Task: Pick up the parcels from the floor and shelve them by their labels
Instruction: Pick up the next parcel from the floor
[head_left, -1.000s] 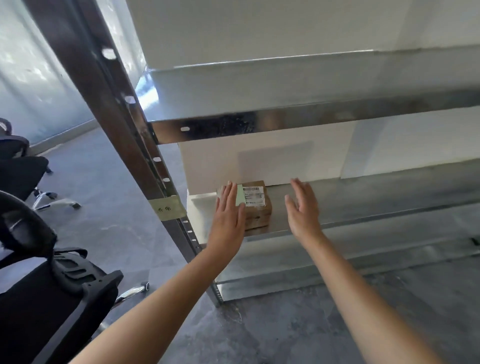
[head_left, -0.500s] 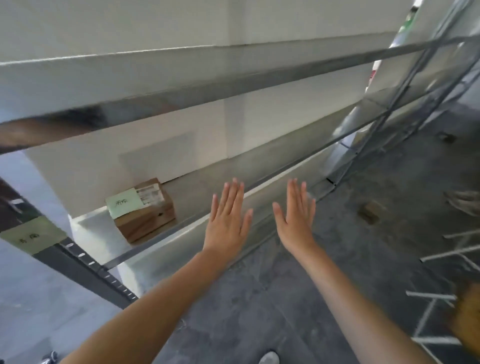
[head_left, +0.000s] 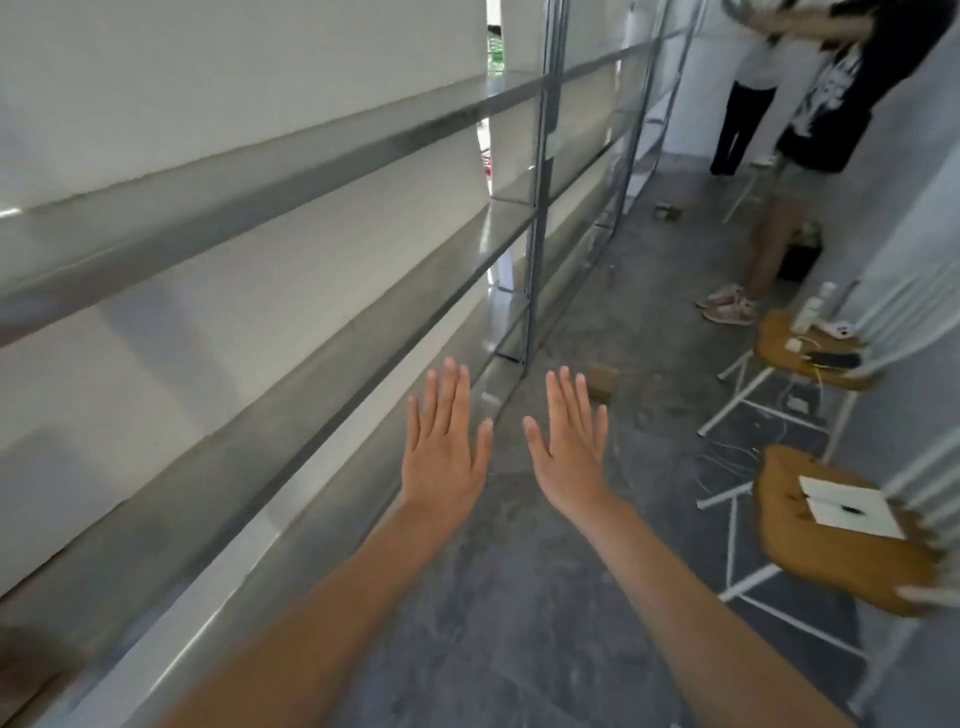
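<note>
Metal shelving (head_left: 311, 291) is seen along the left. The left hand (head_left: 444, 452) and right hand (head_left: 569, 452) are held out flat, fingers straight, nothing grasped. A brown parcel (head_left: 604, 379) is seen on the floor just beyond the right fingertips, with a wooden chair (head_left: 831, 561) at the right.

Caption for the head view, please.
Left hand and right hand open, empty, beside the shelves; a parcel lies on the floor ahead.
</note>
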